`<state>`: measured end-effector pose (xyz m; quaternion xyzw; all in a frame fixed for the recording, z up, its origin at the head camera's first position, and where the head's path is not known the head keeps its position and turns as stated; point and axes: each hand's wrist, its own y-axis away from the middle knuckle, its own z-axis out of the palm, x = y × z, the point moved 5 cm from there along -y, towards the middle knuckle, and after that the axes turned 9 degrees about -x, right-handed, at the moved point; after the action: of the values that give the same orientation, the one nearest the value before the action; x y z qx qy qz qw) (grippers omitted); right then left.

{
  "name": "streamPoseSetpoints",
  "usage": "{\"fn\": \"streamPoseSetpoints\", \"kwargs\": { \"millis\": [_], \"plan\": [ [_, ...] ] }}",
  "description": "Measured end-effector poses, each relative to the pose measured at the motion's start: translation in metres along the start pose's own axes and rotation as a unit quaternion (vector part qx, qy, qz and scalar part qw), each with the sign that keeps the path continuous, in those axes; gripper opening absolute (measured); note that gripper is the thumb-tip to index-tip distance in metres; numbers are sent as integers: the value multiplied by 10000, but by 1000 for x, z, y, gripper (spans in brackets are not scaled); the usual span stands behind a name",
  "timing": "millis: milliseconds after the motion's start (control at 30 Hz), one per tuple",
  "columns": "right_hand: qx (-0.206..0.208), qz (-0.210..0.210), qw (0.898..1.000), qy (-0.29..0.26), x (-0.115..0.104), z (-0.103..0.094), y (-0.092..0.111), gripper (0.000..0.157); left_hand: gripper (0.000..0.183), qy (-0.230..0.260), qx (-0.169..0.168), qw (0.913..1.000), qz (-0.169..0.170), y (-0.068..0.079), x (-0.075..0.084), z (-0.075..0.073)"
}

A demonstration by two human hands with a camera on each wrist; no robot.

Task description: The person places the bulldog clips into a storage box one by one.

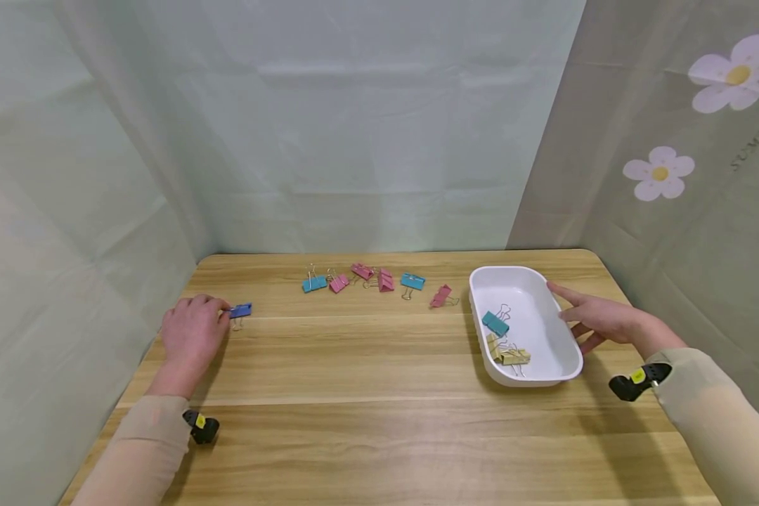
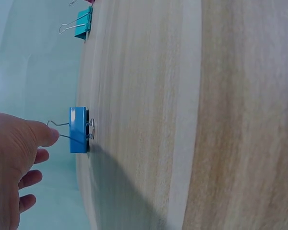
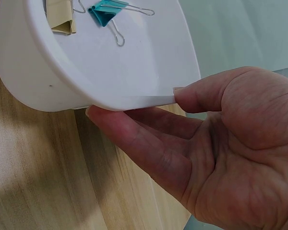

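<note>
Six pink and teal metal binder clips [image 1: 386,281] lie across the far part of the wood-grain table [image 1: 367,443] in the head view. At the left, the left hand [image 1: 192,330] partly covers a blue metal binder clip [image 1: 242,310], its long axis left to right, one wire handle pointing near. The right hand [image 1: 607,320] meets a white, round-cornered tray [image 1: 547,323].

The left wrist view shows a narrow thumb pinch on the clip's other handle, the opposing fingertip hidden.

In the right wrist view, thumb and fingers clasp the tray's rim; a yellow clip [image 3: 61,17] is cut off above.
</note>
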<state>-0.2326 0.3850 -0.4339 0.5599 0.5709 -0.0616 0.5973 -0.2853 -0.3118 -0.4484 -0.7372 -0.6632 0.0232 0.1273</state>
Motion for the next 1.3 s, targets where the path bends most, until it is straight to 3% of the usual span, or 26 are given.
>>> {"fn": "streamPoseSetpoints", "kwargs": {
  "millis": [433, 767, 967, 1300],
  "plan": [
    [-3, 39, 10000, -28, 0, 0, 0, 82, 13, -17, -14, 10000, -67, -1, -5, 3],
    [28, 19, 10000, -4, 1, 0, 0, 82, 11, 0, 127, 9999, 87, -2, -7, 3],
    [-2, 5, 10000, -2, 1, 0, 0, 82, 13, -46, 99, 9998, 140, -2, -3, 1],
    [-49, -11, 10000, 16, 1, -2, 0, 81, 14, -90, 362, 9983, 441, -4, 10, -12]
  ]
}}
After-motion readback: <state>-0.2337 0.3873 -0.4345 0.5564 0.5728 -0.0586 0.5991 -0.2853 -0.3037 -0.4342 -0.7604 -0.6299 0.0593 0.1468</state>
